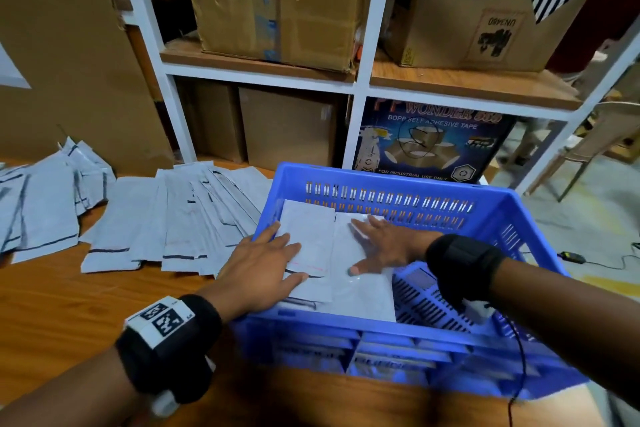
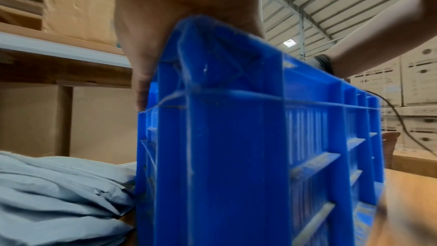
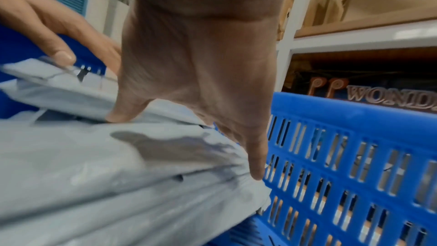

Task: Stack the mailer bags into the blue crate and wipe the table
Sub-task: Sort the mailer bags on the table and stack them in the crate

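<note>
Mailers, thin pale-grey plastic bags [image 1: 341,263], lie in the perforated blue plastic crate [image 1: 391,180], both hands flattening them: left hand [image 1: 259,267] at 9 o'clock, right hand [image 1: 384,241] at 3, fingers spread. Light, limp and slippery, they look best gripped by the edges. More mailers [image 1: 180,218] cover the wooden table [image 1: 62,302].

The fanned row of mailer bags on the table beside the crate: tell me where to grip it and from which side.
Take the fanned mailer bags by their near short ends, coming in from the table's front edge. Those ends lie staggered and free on bare wood, so fingers could probably slide under and gather several. Their right side butts against the blue crate, leaving little room there.
</note>
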